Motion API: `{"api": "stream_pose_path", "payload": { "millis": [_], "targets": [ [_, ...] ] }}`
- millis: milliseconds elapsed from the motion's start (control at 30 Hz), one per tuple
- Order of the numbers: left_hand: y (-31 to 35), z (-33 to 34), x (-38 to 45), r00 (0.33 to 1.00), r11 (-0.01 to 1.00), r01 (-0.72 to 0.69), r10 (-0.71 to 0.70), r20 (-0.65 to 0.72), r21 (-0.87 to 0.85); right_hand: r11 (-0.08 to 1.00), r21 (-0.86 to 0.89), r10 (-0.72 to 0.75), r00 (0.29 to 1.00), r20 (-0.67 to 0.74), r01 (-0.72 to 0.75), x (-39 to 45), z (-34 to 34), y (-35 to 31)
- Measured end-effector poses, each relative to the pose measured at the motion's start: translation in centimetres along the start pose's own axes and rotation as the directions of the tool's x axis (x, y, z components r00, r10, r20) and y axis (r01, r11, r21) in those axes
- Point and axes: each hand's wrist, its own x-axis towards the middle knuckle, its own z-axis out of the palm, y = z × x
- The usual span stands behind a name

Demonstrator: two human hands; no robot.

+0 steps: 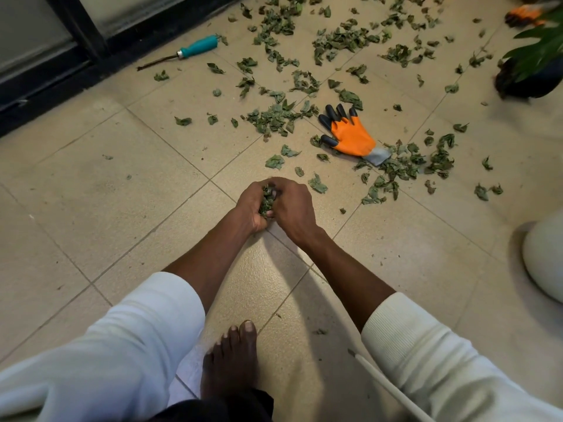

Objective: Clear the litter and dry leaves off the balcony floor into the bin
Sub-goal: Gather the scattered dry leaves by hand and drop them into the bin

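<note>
Fingers: those of the left hand point(253, 205) and right hand point(294, 205) were curled together round a clump of dry leaves point(267, 198), cupped from both sides, apparently so that no crumbs would fall.
Position: both hands were low over the balcony floor point(122, 208), right hand partly covering the clump.
Remaining leaves: scattered leaves point(304, 41) lay widely across the tiles beyond the hands, thickest toward the far side.
Litter: an orange glove point(350, 134) lay among the leaves; a teal-handled tool point(195, 47) lay near the door frame.
Bin: none identifiable in view.
Progress: judged early; most debris was uncollected.
</note>
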Motion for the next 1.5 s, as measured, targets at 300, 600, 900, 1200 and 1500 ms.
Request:
{"api": "stream_pose_path", "payload": {
  "millis": [300,600,900,1200,1500],
  "targets": [
    [0.4,1.1,0.5,0.997,0.996,-0.063,0.060,0.048,0.061,0.995,0.102,0.004,0.990,-0.139,0.011,1.7,-0.3,1.8],
    [1.5,2.4,1.5,0.998,0.996,-0.063,0.065,-0.024,0.064,0.964,0.119,0.257,0.945,-0.202,-0.237,2.6,0.4,6.3],
    [2.5,1.4,2.2,0.995,0.992,-0.082,0.087,-0.043,0.097,1.000,-0.009,-0.001,0.998,-0.056,0.001,5.0,1.0,8.1],
    [3.8,0.6,1.9,0.991,0.991,-0.105,0.111,-0.076,0.086,0.998,-0.055,0.019,0.992,0.126,-0.012,10.8,-0.2,8.3],
    [5.4,0.2,1.8,0.989,0.990,-0.116,0.123,-0.078,0.086,0.985,-0.171,0.029,0.985,0.172,0.001,14.3,-0.8,8.5]
  ]
}}
